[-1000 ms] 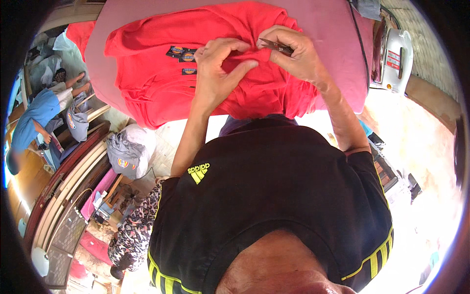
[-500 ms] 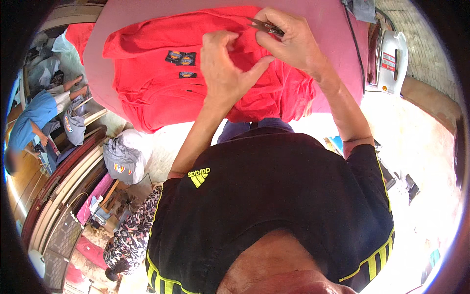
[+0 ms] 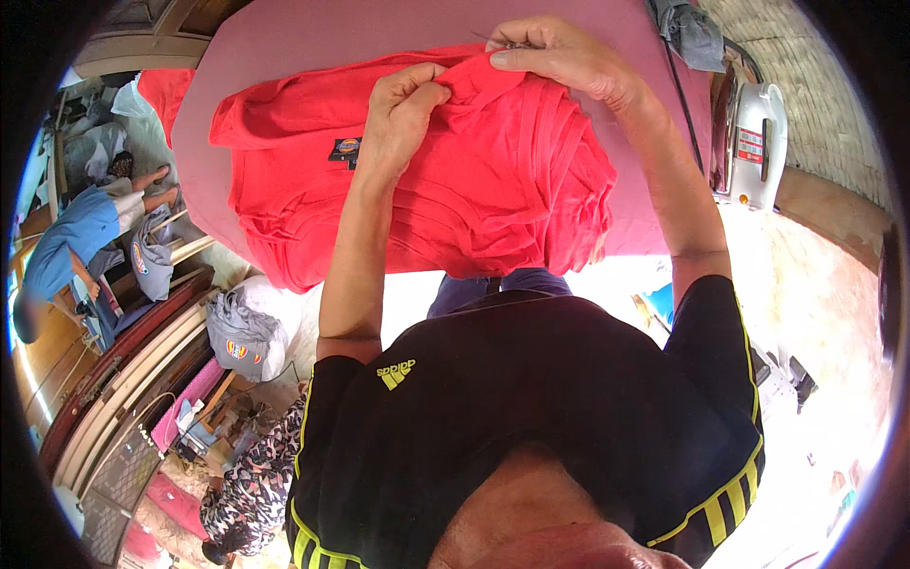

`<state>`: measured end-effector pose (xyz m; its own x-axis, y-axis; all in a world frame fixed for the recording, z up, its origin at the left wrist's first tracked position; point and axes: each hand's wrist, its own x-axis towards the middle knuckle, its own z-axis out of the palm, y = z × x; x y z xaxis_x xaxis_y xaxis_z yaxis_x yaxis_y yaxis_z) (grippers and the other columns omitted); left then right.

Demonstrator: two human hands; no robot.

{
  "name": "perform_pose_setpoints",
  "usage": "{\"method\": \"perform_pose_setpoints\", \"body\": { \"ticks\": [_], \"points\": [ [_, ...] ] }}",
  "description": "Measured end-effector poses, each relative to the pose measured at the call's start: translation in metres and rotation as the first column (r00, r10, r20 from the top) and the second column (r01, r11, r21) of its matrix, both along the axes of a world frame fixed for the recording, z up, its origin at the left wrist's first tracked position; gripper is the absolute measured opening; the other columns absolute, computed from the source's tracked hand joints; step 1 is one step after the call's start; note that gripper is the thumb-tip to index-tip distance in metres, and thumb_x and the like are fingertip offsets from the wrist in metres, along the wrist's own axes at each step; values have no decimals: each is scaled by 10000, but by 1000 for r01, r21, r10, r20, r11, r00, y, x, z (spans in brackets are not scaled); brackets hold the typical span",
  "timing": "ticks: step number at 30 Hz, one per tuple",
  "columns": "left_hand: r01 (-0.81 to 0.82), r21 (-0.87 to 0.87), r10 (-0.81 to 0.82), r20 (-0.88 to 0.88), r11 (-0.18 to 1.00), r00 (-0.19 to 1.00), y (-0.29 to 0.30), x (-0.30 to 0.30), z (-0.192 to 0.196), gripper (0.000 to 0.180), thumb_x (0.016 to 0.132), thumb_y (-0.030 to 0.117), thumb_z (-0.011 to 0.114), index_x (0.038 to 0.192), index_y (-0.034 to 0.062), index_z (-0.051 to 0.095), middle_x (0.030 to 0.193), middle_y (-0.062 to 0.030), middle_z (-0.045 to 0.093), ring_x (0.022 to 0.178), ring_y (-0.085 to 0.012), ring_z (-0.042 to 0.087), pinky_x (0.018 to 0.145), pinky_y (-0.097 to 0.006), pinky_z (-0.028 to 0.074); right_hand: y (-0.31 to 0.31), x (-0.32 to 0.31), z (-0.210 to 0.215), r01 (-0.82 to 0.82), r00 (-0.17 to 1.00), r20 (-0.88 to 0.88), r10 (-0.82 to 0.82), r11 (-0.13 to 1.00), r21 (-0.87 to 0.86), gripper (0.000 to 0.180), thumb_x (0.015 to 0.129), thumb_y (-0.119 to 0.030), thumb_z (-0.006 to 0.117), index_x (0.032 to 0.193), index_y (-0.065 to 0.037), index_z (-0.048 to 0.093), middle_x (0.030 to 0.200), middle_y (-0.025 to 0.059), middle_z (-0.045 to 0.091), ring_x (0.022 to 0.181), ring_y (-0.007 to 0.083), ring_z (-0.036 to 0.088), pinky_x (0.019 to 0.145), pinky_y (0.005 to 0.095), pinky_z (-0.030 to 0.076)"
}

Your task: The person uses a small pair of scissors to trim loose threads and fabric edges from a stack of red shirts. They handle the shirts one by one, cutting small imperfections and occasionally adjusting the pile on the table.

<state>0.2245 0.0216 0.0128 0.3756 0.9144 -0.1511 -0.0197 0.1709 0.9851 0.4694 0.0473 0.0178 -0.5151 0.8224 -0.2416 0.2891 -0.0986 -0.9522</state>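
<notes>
A pile of red T-shirts [image 3: 313, 199] lies across the pink padded table in front of me. My left hand [image 3: 403, 109] pinches a raised fold of the top shirt between thumb and fingers. My right hand [image 3: 559, 62] grips the same shirt's cloth further right, its thumb and fingers pressed together. Also tucked in that hand are small thread snips [image 3: 512, 44], whose thin tips stick out leftward past the fingers; their handles are mostly hidden. A dark neck label [image 3: 347, 150] shows left of my left wrist.
A white-handled iron [image 3: 754, 147] stands right of the pink table [image 3: 284, 47], with a dark cord running beside it. Grey cloth [image 3: 690, 36] lies at the far right corner. Two other people, one in a blue shirt [image 3: 74, 232], are at the left, near grey bundled garments [image 3: 242, 332].
My left hand has closed from a spread grip into a pinch on the red cloth. My right hand has lowered its fingers onto the shirt, snips still held. One label is now covered.
</notes>
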Motion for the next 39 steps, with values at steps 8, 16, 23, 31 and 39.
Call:
{"method": "perform_pose_setpoints", "body": {
  "ticks": [8,16,23,31,39],
  "points": [
    [-42,378,105,-147,925,984,-19,2,13,49,762,53,684,797,28,660,710,-2,573,692,-115,521,683,-247,393,-23,-6,10,143,979,102,-175,955,261,169,904,-112,684,1035,-6,674,896,-29,612,803,39,524,687,227,419],
    [14,729,378,-371,685,848,-42,-28,3,282,672,159,811,936,116,721,955,-18,642,990,-200,564,880,-399,360,-97,4,2,252,965,-88,-245,789,560,236,785,101,707,998,12,654,942,71,652,878,177,669,742,283,565],
    [271,624,241,-611,733,754,-59,-32,-6,298,705,139,798,996,118,735,859,10,655,898,-171,591,895,-363,332,-146,-26,-4,543,833,-65,-550,788,288,304,838,-43,779,1109,-21,642,959,118,699,846,171,711,721,292,570],
    [55,413,137,-421,909,897,-72,-31,-10,354,798,25,732,1143,88,686,908,-4,687,795,-107,608,928,-307,379,-142,-54,-15,588,809,-161,-566,771,244,504,868,-87,764,1302,-52,510,920,78,704,791,92,658,679,250,519],
    [59,265,-42,-70,963,997,-63,-43,-6,305,870,-101,624,1138,28,689,905,7,644,784,-63,518,782,-217,449,-158,-47,-18,598,795,-256,-549,778,190,425,883,-12,721,1269,-61,551,894,-44,642,721,20,498,640,191,385]
  ]
}}
